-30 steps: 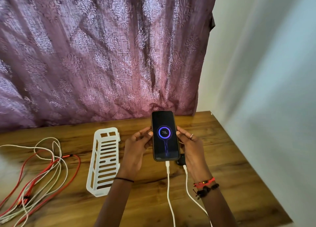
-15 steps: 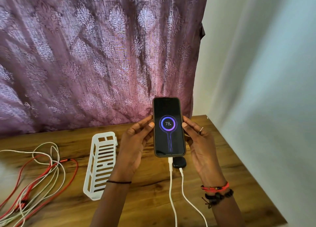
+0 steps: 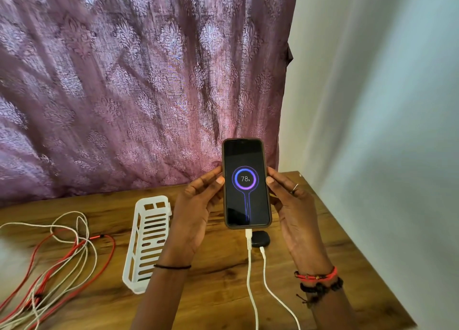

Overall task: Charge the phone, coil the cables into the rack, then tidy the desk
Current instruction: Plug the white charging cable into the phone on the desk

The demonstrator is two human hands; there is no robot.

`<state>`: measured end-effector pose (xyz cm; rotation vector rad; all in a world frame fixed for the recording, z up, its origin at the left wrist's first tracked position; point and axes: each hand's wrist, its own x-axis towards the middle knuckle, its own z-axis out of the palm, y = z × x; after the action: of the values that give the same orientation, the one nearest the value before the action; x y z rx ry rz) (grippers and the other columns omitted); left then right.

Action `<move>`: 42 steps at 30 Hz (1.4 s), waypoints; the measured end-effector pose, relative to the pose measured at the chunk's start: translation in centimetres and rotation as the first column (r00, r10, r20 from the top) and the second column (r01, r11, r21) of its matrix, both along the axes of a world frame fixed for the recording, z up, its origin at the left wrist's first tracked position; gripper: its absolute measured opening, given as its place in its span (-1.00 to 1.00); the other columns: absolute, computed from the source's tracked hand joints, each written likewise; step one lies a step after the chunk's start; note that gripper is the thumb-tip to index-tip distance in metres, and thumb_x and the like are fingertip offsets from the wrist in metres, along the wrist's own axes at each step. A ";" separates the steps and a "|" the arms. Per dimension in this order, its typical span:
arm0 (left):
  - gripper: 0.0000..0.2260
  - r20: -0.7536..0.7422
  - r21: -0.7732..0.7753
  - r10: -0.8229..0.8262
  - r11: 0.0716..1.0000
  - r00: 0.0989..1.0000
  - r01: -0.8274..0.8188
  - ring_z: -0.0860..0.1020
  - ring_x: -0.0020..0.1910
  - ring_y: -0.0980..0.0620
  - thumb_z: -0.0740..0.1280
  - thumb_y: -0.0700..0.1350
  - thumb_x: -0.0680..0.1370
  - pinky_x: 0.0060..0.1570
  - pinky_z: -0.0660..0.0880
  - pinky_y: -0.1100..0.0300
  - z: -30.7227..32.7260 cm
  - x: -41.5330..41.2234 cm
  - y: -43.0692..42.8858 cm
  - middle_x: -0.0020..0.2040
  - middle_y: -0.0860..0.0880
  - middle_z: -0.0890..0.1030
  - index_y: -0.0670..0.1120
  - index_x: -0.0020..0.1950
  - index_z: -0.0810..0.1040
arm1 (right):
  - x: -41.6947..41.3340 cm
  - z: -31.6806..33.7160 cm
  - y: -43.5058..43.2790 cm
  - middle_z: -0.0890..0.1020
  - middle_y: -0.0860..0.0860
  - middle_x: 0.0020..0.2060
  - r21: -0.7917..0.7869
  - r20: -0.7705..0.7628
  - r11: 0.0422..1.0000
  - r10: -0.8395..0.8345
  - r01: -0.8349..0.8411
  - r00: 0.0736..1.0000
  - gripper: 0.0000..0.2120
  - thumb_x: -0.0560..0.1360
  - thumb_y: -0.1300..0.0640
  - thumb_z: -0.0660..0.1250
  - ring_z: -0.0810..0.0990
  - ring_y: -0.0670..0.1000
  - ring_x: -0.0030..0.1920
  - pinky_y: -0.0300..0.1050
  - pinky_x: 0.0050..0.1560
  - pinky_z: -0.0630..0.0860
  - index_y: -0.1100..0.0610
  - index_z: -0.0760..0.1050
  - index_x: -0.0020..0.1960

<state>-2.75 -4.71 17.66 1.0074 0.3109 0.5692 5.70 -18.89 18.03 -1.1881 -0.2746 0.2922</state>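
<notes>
Holding phone [image 3: 246, 183] upright above the far right part of the desk [image 3: 218, 292], screen reading 78%.
Grip: left hand [image 3: 196, 212] and right hand [image 3: 295, 210] each pinch one long edge of the phone, thumb tips on its front rim. White charging cable [image 3: 249, 267] is plugged into its bottom end. White rack [image 3: 149, 240] lies near desk centre; red and white cables [image 3: 62, 255] are tangled at left edge.
</notes>
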 end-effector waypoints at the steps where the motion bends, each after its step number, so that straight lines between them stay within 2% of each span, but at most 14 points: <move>1: -0.72 -0.003 0.003 0.002 1.000 1.000 -0.002 0.60 0.10 -0.01 0.30 -0.30 0.51 -0.05 0.59 0.26 0.0 0.0 0.0 0.10 -0.11 0.65 -0.19 0.22 0.55 | 0.0 -0.1 0.0 0.70 0.07 -0.02 -0.003 -0.004 1.000 -0.001 0.001 1.000 -0.72 0.39 0.18 0.39 0.66 0.05 0.04 0.05 0.08 0.56 0.12 0.61 0.10; 8: -0.73 -0.032 0.014 0.019 1.000 0.999 -0.019 0.60 0.10 0.00 0.31 -0.28 0.50 0.01 0.57 0.22 -0.8 0.2 0.0 0.09 -0.10 0.66 -0.16 0.20 0.56 | 0.4 -0.8 0.1 0.69 0.08 -0.02 -0.020 -0.007 1.000 -0.012 0.012 1.000 -0.74 0.43 0.24 0.36 0.67 0.03 0.00 -0.06 0.00 0.62 0.15 0.60 0.12; 11: -0.73 -0.050 0.014 0.029 1.000 0.998 -0.028 0.60 0.10 0.00 0.31 -0.28 0.50 0.07 0.54 0.18 -1.3 0.4 0.1 0.10 -0.11 0.65 -0.15 0.19 0.57 | 0.5 -1.2 0.3 0.69 0.08 -0.02 -0.028 -0.028 1.000 -0.013 0.013 1.000 -0.74 0.45 0.25 0.35 0.67 0.02 0.00 -0.05 0.02 0.61 0.17 0.59 0.13; 17: -0.74 -0.095 0.033 0.057 0.998 0.994 -0.054 0.61 0.09 0.02 0.31 -0.27 0.51 -0.08 0.58 0.28 -3.0 0.7 0.6 0.07 -0.06 0.66 -0.12 0.18 0.58 | 0.7 -2.7 1.0 0.70 0.06 -0.05 -0.049 -0.074 0.999 -0.005 0.001 0.997 -0.74 0.47 0.26 0.33 0.68 0.04 -0.02 -0.01 0.00 0.61 0.18 0.58 0.15; 21: -0.74 -0.159 0.042 0.085 0.996 0.984 -0.079 0.61 0.10 0.00 0.30 -0.26 0.52 -0.08 0.59 0.24 -4.8 0.8 0.9 0.09 -0.08 0.66 -0.15 0.20 0.56 | 0.7 -4.3 1.6 0.70 0.08 -0.03 -0.091 -0.130 0.996 -0.007 -0.005 0.992 -0.75 0.47 0.25 0.34 0.69 0.04 -0.05 -0.08 -0.07 0.63 0.16 0.59 0.15; 24: -0.74 -0.231 0.052 0.112 0.993 0.966 -0.103 0.61 0.09 0.01 0.31 -0.25 0.52 -0.02 0.56 0.20 -6.5 0.6 1.3 0.10 -0.08 0.65 -0.16 0.21 0.55 | 0.7 -6.0 2.3 0.69 0.08 -0.01 -0.156 -0.172 0.988 -0.016 -0.011 0.985 -0.76 0.48 0.25 0.34 0.68 0.06 -0.04 0.01 -0.04 0.62 0.13 0.59 0.14; 27: -0.74 -0.283 0.071 0.120 0.992 0.952 -0.104 0.62 0.03 0.05 0.30 -0.25 0.53 -0.06 0.57 0.24 -8.2 0.4 1.6 0.07 -0.07 0.65 -0.16 0.21 0.54 | 0.6 -7.8 2.8 0.68 0.10 -0.01 -0.201 -0.217 0.979 -0.021 -0.024 0.976 -0.75 0.49 0.26 0.33 0.66 0.09 0.00 0.12 0.06 0.58 0.16 0.58 0.16; 31: -0.73 -0.345 0.073 0.132 0.991 0.929 -0.114 0.61 0.04 0.06 0.30 -0.23 0.53 0.04 0.55 0.16 -10.9 0.1 1.9 0.10 -0.08 0.64 -0.17 0.23 0.53 | 0.7 -10.6 3.4 0.68 0.07 0.00 -0.242 -0.242 0.970 -0.033 -0.028 0.970 -0.78 0.47 0.25 0.34 0.65 0.05 0.01 0.00 0.02 0.59 0.13 0.60 0.10; 34: -0.73 -0.392 0.069 0.147 0.989 0.908 -0.130 0.60 0.06 0.04 0.30 -0.24 0.53 0.10 0.53 0.10 -12.9 -0.1 1.9 0.12 -0.08 0.63 -0.16 0.23 0.53 | 0.8 -12.9 3.9 0.67 0.07 0.02 -0.262 -0.255 0.965 -0.051 -0.018 0.966 -0.77 0.47 0.26 0.35 0.64 0.04 0.03 -0.08 -0.01 0.58 0.17 0.58 0.13; 39: -0.73 -0.464 0.066 0.160 0.987 0.871 -0.147 0.58 0.02 0.02 0.30 -0.28 0.53 -0.01 0.53 0.18 -15.6 -0.3 2.0 0.10 -0.09 0.61 -0.21 0.23 0.52 | 0.9 -16.9 4.7 0.65 0.13 0.03 -0.302 -0.317 0.953 -0.089 -0.012 0.944 -0.77 0.48 0.32 0.33 0.62 0.09 0.05 -0.06 0.03 0.58 0.25 0.57 0.12; 42: -0.73 -0.512 0.069 0.148 0.989 0.846 -0.130 0.58 0.06 -0.02 0.30 -0.26 0.53 -0.01 0.54 0.18 -17.6 -0.3 2.1 0.13 -0.12 0.61 -0.20 0.23 0.52 | 0.8 -18.9 5.1 0.66 0.11 -0.01 -0.353 -0.329 0.935 -0.105 -0.019 0.939 -0.84 0.47 0.32 0.34 0.63 0.10 0.03 0.02 0.07 0.58 0.17 0.62 0.01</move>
<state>-3.09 -2.62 0.05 1.1679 0.8636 0.4242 6.52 -13.81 -0.91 -1.4685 0.1181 0.5187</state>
